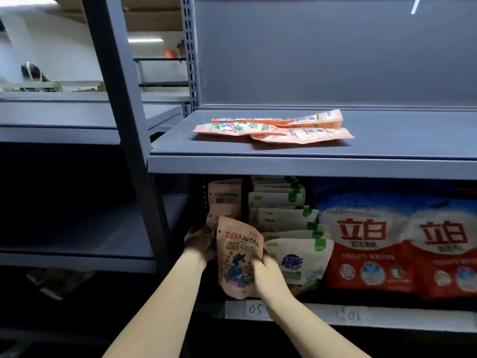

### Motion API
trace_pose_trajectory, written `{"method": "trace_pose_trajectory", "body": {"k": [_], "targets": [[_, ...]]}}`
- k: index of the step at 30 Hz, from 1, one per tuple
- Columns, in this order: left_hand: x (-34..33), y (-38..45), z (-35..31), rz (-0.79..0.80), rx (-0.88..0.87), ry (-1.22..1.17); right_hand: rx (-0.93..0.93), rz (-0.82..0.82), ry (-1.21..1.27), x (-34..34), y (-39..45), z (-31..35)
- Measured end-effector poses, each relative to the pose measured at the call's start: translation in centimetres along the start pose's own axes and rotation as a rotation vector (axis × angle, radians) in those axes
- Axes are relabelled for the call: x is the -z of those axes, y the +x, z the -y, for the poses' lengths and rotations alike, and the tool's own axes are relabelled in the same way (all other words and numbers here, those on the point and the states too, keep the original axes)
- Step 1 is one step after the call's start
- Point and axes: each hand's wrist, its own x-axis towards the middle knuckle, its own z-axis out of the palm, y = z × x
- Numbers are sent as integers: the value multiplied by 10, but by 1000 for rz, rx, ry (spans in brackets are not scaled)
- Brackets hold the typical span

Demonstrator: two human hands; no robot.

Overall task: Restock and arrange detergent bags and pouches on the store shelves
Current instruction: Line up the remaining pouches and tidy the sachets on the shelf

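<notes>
Both hands hold one glossy pink pouch (238, 257) upright at the lower shelf's (361, 316) front: right grip (263, 267) pinching its lower right edge, left grip (200, 241) curled behind its left side. Just right stand crinkled white pouches (296, 259).

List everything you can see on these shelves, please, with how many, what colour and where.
Flat pouches: three, pink-orange, lying on the upper shelf.
Standing pouches: at least two, pink, lower shelf, left row.
White pouches: a row, count unclear, white and green, middle.
Detergent bags: two, red and white, right.
Shelf labels: two, white, lower shelf edge.
Front pouch: one, pink, held by both hands.
Left hand: grips the pouch's left side.
Right hand: grips its right side.
</notes>
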Motion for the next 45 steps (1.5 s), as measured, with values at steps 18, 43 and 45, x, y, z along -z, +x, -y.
{"method": "trace_pose_trajectory", "body": {"k": [18,43,45], "targets": [[-25,99,16,211,-116,-175,-40,-188,-175,-28,67,-27],[-8,97,63,75,-244,110,204,-243,-33,-74,136,-4],[-6,97,65,86,-280,108,154,-213,-26,-71,141,-6]]}}
